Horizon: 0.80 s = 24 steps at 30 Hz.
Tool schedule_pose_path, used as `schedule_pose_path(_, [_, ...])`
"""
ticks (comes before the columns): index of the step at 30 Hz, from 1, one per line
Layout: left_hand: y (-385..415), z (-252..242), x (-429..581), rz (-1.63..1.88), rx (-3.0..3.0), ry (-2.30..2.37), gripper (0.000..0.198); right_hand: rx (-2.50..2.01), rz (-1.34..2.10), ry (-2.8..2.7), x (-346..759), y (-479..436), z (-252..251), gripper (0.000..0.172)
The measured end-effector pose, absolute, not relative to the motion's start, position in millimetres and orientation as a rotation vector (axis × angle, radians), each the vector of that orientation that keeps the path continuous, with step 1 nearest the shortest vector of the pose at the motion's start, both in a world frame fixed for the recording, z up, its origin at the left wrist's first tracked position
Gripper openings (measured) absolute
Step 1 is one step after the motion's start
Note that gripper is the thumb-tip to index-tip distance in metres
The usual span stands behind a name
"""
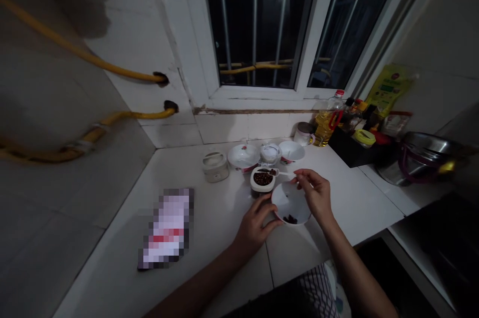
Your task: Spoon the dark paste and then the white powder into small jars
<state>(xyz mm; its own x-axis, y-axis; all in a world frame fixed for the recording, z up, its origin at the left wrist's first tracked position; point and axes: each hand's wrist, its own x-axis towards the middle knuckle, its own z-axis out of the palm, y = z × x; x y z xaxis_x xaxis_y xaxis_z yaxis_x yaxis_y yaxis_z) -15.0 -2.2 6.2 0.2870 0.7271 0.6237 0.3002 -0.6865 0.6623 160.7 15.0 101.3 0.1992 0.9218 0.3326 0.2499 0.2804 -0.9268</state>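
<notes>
My left hand (258, 223) grips the left rim of a white bowl (288, 203), which is tilted toward me. A few dark pieces (290, 219) lie in the bottom of the bowl. Between the thumb and fingers of my right hand (314, 190) is the handle of a small white spoon (285, 174). The spoon's end, with some dark brown bits on it, is over an open square jar (262, 188). Small dark brown grains, perhaps peppercorns, fill that jar. My right hand is above the bowl's right rim.
Behind the jar stand a lidded container (215, 167), a white bowl (243, 157), a small wrapped bowl (270, 154) and another bowl (292, 152). An oil bottle (327, 123) and a metal pot (396, 163) are at the right. A blurred phone-like object (168, 228) lies left.
</notes>
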Motion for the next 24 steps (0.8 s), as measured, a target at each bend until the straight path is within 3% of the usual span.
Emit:
schedule_pose_path(6, [-3.5, 8.0, -15.3, 1.337, 2.128, 0.951, 0.012, -1.099, -0.057, -1.943, 148.6, 21.1, 99.8, 0.020])
schedule_pose_path(10, [-4.1, 8.8, -14.8, 1.333, 2.139, 0.964, 0.011, -0.973, -0.321, -2.118, 149.3, 21.2, 100.4, 0.024])
schedule_pose_path(16, [-5.7, 10.3, -16.3, 1.346, 2.255, 1.011, 0.016, -0.933, -0.258, -2.015, 156.0, 12.3, 102.9, 0.023])
schedule_pose_path(24, [-12.7, 18.2, -18.0, 1.414, 2.372, 1.036, 0.019, -1.214, 0.167, -1.539, 187.8, -23.2, 83.7, 0.014])
